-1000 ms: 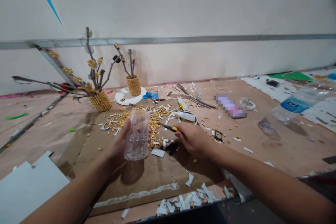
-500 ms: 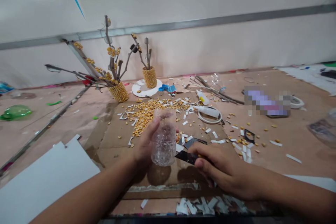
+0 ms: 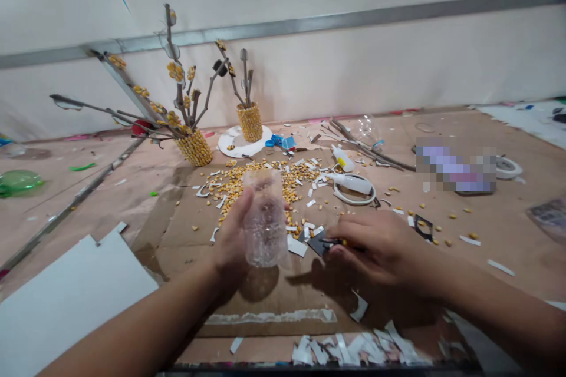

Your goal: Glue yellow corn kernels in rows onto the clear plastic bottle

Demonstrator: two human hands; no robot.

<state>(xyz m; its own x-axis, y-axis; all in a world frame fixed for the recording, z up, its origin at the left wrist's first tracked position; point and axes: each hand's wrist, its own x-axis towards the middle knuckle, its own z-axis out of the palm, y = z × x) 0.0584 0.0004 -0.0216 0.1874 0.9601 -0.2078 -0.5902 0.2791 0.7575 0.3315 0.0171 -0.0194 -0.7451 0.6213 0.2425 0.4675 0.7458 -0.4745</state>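
My left hand (image 3: 230, 240) is wrapped round a clear cut-off plastic bottle piece (image 3: 264, 219), held upright a little above the cardboard sheet (image 3: 186, 235). My right hand (image 3: 375, 244) is closed on a small dark tool with a yellow part (image 3: 331, 242), its dark flat end (image 3: 317, 242) pointing at the bottle piece. Just behind both hands lies a scatter of corn kernels (image 3: 256, 179) mixed with white paper scraps.
Two corn-covered pots with twig branches (image 3: 194, 146) (image 3: 250, 121) stand at the back. Glue bottles (image 3: 351, 182), a tape ring (image 3: 506, 166), twigs (image 3: 362, 144) and a white board (image 3: 66, 300) lie around. Paper scraps (image 3: 354, 347) line the near edge.
The view has shifted left and down. My right hand moved back away from the near edge, still gripping the tool. My left hand keeps the bottle piece.
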